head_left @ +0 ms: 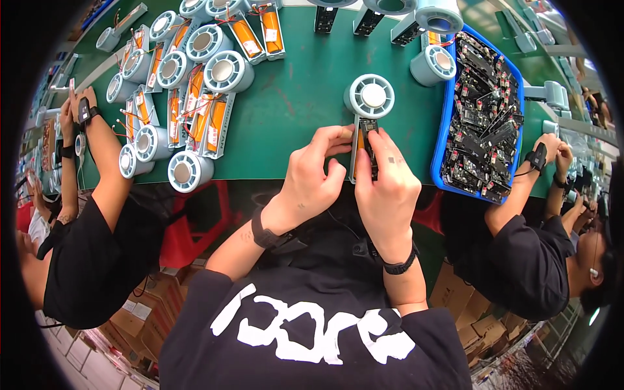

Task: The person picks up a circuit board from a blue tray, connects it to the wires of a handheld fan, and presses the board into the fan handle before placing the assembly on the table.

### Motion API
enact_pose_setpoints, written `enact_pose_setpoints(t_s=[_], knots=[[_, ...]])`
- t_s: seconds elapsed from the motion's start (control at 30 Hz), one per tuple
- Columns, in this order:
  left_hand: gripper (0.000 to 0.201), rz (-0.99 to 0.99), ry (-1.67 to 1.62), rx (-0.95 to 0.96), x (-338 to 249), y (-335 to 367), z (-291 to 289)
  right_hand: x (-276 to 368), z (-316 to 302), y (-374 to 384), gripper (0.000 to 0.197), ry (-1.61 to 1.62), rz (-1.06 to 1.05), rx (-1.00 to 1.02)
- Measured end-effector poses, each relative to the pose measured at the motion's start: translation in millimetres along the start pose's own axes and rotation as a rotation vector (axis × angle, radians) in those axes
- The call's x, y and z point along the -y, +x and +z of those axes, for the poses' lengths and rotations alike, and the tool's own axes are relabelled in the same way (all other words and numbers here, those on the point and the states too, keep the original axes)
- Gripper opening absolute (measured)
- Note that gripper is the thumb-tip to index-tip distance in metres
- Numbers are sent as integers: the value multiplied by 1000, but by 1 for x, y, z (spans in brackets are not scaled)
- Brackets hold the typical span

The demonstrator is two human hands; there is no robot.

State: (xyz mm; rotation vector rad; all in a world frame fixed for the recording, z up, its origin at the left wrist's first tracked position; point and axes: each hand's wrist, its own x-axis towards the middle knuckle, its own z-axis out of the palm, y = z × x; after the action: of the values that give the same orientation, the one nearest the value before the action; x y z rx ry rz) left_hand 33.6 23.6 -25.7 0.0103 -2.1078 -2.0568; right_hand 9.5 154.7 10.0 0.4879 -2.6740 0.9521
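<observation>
In front of me on the green table lies a light blue handheld fan housing [370,96], its round ringed head pointing away and its handle toward me. My left hand [313,177] grips the left side of the open handle, fingers curled at its edge. A narrow black circuit board [368,125] lies along the handle, over an orange strip that partly shows. With thumb and fingers, my right hand [388,185] pinches the board against the handle from the right. The fingers hide much of the handle, so how far the board sits in it cannot be made out.
Several fan housings with orange batteries and wires [211,123] crowd the left. At right stands a blue tray [444,140] heaped with black circuit boards [481,117]. More fans [437,65] stand at the far right. Co-workers' arms [107,146] are on both sides.
</observation>
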Motion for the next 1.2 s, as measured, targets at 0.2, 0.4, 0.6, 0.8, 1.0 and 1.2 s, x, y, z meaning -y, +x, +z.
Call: enact_pose_setpoints(t_s=[0.2, 0.4, 0.6, 0.8, 1.0, 1.2], knots=[[41, 6, 54, 47, 0, 0, -4, -5, 11, -1, 28, -24, -84, -85], [40, 6, 79, 36, 0, -1, -3, -5, 16, -2, 28, -10, -42, -116], [40, 8, 101, 29, -1, 0, -2, -11, 23, -4, 27, 63, -11, -111], [32, -102, -22, -4, 0, 3, -1, -17, 29, -7, 28, 122, -20, -144], [32, -381, -356, -11, -3, 15, -5, -18, 27, -14, 37, 130, -117, -150], [48, -365, -539, -32, -8, 16, -2, -7, 13, -16, 42, 222, -189, -195]])
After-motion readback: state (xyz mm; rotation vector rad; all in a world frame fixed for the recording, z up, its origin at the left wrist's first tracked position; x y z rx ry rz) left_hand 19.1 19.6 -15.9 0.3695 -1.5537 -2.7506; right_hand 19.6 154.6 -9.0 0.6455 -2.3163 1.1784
